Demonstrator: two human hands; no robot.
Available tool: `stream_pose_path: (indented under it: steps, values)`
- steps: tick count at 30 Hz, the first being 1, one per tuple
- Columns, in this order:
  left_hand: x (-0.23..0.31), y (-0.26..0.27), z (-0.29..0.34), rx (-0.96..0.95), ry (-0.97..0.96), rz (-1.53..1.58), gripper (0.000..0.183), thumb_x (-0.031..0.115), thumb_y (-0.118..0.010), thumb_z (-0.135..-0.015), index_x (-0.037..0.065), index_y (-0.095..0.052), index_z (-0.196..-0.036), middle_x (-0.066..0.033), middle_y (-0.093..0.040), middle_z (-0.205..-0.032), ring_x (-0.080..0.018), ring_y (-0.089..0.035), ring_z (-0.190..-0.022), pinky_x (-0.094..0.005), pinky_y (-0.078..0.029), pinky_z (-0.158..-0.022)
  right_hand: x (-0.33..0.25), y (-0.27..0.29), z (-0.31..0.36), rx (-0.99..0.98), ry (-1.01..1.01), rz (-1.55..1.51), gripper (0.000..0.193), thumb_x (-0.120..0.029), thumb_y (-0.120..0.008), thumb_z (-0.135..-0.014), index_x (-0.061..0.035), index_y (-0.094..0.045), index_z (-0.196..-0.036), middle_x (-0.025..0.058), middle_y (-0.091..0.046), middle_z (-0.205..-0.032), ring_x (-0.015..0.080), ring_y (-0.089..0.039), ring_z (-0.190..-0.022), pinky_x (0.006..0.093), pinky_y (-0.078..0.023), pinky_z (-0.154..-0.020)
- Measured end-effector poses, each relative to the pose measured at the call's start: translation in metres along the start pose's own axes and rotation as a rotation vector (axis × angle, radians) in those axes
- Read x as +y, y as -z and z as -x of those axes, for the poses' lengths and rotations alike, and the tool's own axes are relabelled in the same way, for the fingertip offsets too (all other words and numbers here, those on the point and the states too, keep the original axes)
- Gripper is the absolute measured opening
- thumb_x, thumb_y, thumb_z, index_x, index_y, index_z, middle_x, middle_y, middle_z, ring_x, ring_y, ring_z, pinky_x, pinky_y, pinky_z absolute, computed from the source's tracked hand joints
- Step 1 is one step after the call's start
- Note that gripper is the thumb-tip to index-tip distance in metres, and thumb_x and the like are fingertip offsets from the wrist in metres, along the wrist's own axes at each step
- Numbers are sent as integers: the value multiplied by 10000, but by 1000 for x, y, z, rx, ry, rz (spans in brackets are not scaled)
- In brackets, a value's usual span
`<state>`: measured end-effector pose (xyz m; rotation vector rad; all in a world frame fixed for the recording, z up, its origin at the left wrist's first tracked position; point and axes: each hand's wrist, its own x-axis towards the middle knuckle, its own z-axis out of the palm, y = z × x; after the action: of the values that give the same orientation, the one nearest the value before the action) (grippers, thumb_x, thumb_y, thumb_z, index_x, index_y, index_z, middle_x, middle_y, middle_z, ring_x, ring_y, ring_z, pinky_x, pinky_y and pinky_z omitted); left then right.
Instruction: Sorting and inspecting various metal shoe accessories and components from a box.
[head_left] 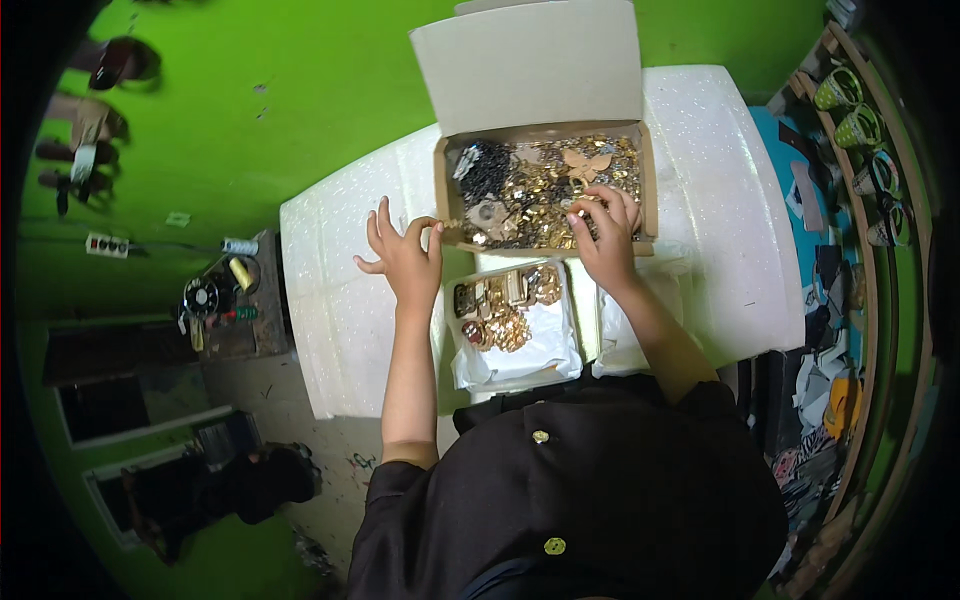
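Note:
A cardboard box stands at the back of the table with its lid raised. Inside lie many small gold-coloured metal pieces, a heap of black bits and a tan butterfly-shaped piece. My right hand is over the right part of the box, thumb and forefinger closed; what they hold, if anything, I cannot make out. Left of the box's front corner, my left hand pinches thumb and forefinger, its other fingers spread. Anything in that pinch is too small to name. Closer to me sits a shallow tray with gold-coloured fittings on white lining.
A second white-lined container stands right of the tray, partly behind my right forearm. All rest on a white glittery table against a green wall. Wooden shelves run along the right; a small workbench stands left.

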<state>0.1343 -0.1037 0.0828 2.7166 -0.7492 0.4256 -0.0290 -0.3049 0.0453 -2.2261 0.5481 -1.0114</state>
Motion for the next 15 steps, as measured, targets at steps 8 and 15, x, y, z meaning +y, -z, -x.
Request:
stream_pose_path:
  steps: [8, 15]
  values:
    - [-9, 44, 95, 235, -8, 34, 67, 292, -711, -770, 246, -719, -818, -104, -363, -1425, -369, -217, -1329, -689, 6, -943, -56, -10, 60, -486, -121, -240, 133, -250, -625, -843, -139, -660, -907, 29, -535, -1171, 250, -348, -1207, 446, -177, -992]
    - [-24, 45, 155, 160, 154, 103, 63, 285, -718, -766, 239, -722, -809, -85, -355, -1421, -342, -212, -1335, -670, 18, -956, -66, -36, 120, -727, -41, -51, 134, -230, -622, -816, -127, -678, -880, 5, -533, -1205, 263, -350, -1225, 540, -139, -974]
